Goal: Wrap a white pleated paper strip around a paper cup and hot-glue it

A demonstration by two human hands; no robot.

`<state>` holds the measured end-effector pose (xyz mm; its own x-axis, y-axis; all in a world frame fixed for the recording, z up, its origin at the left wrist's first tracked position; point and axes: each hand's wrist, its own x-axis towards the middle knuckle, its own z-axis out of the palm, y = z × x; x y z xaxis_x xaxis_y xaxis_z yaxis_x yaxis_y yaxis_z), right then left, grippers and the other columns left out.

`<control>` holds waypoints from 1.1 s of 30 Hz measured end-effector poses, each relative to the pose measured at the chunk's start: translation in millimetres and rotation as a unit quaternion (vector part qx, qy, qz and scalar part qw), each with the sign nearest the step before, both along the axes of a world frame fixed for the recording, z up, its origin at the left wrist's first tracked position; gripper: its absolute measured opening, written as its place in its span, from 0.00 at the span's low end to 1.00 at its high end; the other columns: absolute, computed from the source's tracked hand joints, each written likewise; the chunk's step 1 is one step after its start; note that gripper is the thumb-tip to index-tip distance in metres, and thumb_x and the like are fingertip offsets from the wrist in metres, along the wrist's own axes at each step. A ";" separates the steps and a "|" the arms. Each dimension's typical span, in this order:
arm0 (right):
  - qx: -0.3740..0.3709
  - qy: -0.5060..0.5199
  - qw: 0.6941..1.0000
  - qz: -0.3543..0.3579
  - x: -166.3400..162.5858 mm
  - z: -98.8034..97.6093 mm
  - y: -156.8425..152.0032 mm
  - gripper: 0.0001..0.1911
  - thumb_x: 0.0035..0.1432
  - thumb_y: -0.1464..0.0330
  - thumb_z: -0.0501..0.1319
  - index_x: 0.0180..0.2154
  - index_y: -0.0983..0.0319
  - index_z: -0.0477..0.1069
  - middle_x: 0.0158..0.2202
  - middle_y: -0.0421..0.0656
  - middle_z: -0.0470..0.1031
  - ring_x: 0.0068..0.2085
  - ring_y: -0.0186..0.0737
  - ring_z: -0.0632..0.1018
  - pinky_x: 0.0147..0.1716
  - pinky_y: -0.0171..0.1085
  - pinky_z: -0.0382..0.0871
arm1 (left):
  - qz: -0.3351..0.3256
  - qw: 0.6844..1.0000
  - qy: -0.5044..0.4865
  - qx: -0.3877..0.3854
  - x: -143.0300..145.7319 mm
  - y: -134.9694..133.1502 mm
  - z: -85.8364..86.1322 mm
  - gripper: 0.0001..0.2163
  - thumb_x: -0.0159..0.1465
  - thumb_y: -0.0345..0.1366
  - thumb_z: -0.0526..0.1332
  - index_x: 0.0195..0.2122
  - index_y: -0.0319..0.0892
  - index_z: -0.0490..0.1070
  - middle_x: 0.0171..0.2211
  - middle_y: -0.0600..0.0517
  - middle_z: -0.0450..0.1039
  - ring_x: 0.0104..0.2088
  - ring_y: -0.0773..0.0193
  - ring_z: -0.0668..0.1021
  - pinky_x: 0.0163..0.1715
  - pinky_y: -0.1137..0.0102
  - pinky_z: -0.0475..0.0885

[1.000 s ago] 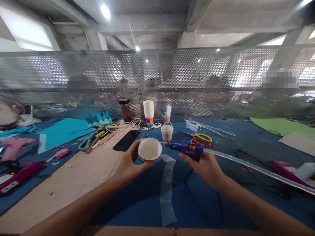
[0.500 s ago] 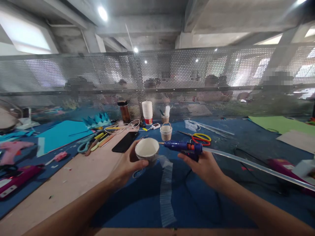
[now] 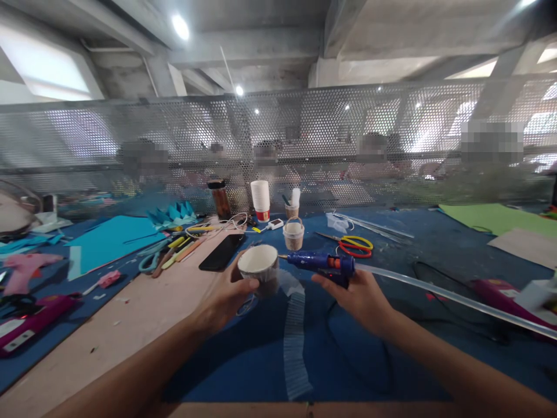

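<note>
My left hand [image 3: 230, 293] is wrapped round a paper cup [image 3: 259, 266], its open mouth tilted toward me. A pale pleated strip [image 3: 295, 342] trails from beside the cup down over the blue mat. In my right hand [image 3: 363, 299] is a blue hot glue gun [image 3: 319, 262], its nozzle pointing left close to the cup's rim; whether it touches I cannot tell. A long clear glue stick [image 3: 418, 287] runs out of the gun's back to the right. Behind the cup stands a small bucket with a handle [image 3: 293, 235].
Scissors with red and yellow handles [image 3: 355, 245] lie beyond the glue gun. A black phone [image 3: 221, 252], a stack of paper cups [image 3: 260, 200] and a brown bottle [image 3: 219, 198] are further back. A pink glue gun [image 3: 28, 270] rests at left. A perforated metal screen [image 3: 331, 133] closes the far side.
The cup and the glue gun have both shifted slightly left, and the cup is turned a little. Both hands keep their hold.
</note>
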<state>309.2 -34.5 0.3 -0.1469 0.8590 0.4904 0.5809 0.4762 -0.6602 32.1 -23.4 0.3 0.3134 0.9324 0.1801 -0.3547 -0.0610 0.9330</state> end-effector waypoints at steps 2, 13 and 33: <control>0.005 -0.005 1.000 0.012 -0.3 -0.3 -0.5 0.19 0.63 0.52 0.63 0.43 0.60 0.81 0.35 0.48 0.84 0.39 0.54 0.84 0.41 0.50 0.77 | -0.008 1.000 -0.014 -0.005 0.5 0.7 -1.7 0.32 0.55 0.36 0.73 0.62 0.46 0.68 0.53 0.42 0.77 0.50 0.50 0.79 0.47 0.62 0.74; 0.042 -0.030 0.998 0.035 -1.4 -4.3 -3.3 0.16 0.65 0.54 0.62 0.45 0.58 0.78 0.33 0.43 0.83 0.34 0.45 0.82 0.34 0.39 0.75 | -0.026 0.997 -0.048 -0.050 1.7 1.2 -5.0 0.30 0.58 0.33 0.69 0.63 0.45 0.67 0.48 0.46 0.79 0.47 0.53 0.80 0.48 0.62 0.74; 0.093 -0.130 0.987 0.006 -0.2 6.9 -9.5 0.19 0.68 0.51 0.57 0.33 0.58 0.69 0.22 0.37 0.71 0.21 0.35 0.70 0.23 0.34 0.59 | -0.094 0.991 -0.065 -0.064 -1.5 1.6 -5.3 0.29 0.63 0.35 0.65 0.66 0.45 0.64 0.57 0.43 0.75 0.56 0.49 0.77 0.56 0.57 0.71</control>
<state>309.1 -44.1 7.2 -0.2970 0.7549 0.5847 0.7127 0.5828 -0.3904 30.6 -21.8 -5.0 0.4651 0.8777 0.1150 -0.4670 0.1329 0.8742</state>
